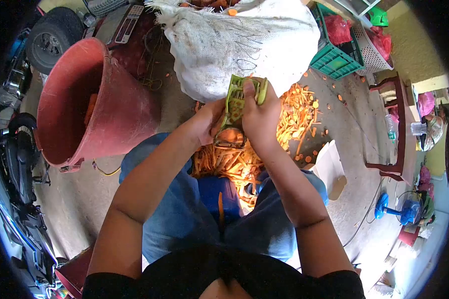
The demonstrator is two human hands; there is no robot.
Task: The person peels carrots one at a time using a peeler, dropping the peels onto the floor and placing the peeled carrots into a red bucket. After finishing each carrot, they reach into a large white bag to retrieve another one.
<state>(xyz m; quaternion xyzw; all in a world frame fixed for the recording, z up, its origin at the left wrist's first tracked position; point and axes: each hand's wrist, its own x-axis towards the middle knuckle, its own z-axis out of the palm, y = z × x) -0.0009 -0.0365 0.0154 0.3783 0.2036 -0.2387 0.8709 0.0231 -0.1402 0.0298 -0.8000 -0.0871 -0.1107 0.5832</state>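
My right hand [260, 113] is closed round a green plastic vegetable slicer [235, 103] with a ridged, patterned body, its thumb pressed on the upper part. From the other side, my left hand [210, 119] closes in at the slicer's lower end, its fingers mostly hidden behind it. An orange carrot [230, 135] shows at the frame of that lower end, next to the left fingers. Directly beneath both hands, carrot strips [229, 162] lie heaped between my knees, and more carrot shreds [295, 117] spread to the right.
A large white sack [239, 45] stands ahead, with carrots at its mouth. To the left is a tilted red tub [97, 114]. A blue plastic object [219, 197] sits between my legs. Rightward are a green crate [336, 62], an open cardboard box [329, 169] and a blue fan [409, 212].
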